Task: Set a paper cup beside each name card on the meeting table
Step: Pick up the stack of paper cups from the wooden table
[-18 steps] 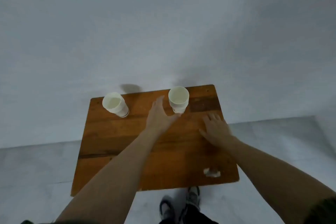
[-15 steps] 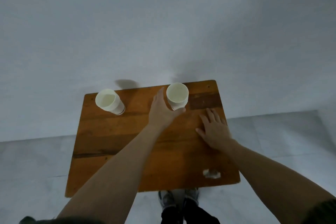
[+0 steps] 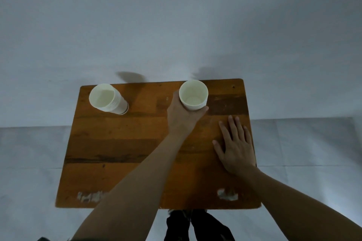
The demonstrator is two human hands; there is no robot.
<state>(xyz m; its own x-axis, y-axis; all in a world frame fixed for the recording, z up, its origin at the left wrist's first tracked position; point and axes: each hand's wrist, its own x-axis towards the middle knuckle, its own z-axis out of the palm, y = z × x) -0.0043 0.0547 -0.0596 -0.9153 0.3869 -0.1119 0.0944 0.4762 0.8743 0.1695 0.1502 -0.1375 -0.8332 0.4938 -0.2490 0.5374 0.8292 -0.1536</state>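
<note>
Head view: left hand (image 3: 183,116) wraps around paper cup (image 3: 193,95) near far edge of wooden table (image 3: 117,143), thumb and fingers holding its side. Right hand (image 3: 236,146) lies flat, fingers spread, holding nothing. Stack of cups (image 3: 107,99) stands at far left corner, well apart.

Pale grey wall (image 3: 176,15) behind, grey tiled floor (image 3: 29,162) below, dark shoes (image 3: 188,213).
</note>
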